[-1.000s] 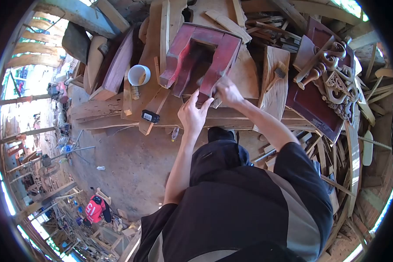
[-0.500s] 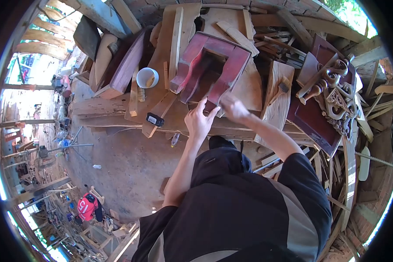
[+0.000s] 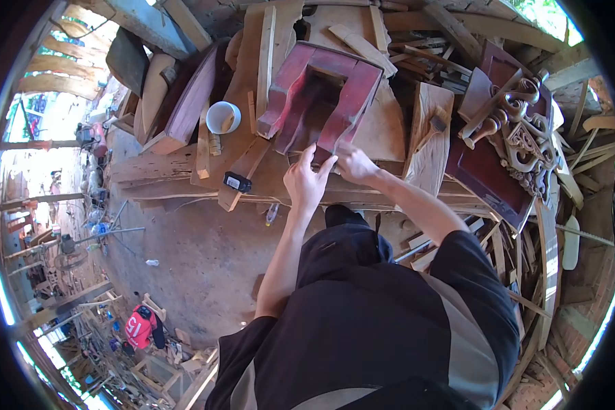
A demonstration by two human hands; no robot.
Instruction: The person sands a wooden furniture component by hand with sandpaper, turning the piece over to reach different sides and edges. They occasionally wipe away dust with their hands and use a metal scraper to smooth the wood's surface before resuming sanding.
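Note:
A small red-painted wooden stand with curved legs (image 3: pixel 354 99) lies on its side on the workbench, its legs toward me. My left hand (image 3: pixel 306 181) pinches the end of its nearest leg between thumb and fingers. Close by on the right, my right hand (image 3: pixel 355 166) is closed against the edge of that same leg. Whatever it holds, if anything, is hidden by the fingers.
On the bench (image 3: pixel 157 167) are a white bowl (image 3: pixel 223 118), a black boxy item with a label (image 3: pixel 237 182), a brush (image 3: pixel 436 126) and loose boards. Carved wooden pieces (image 3: pixel 519 130) lie at right. Someone in a red shirt (image 3: pixel 139 328) is at lower left.
My right hand, blurred earlier, has moved slightly down and left along the leg. The left hand keeps its hold on the leg end. The whole view has shifted a little.

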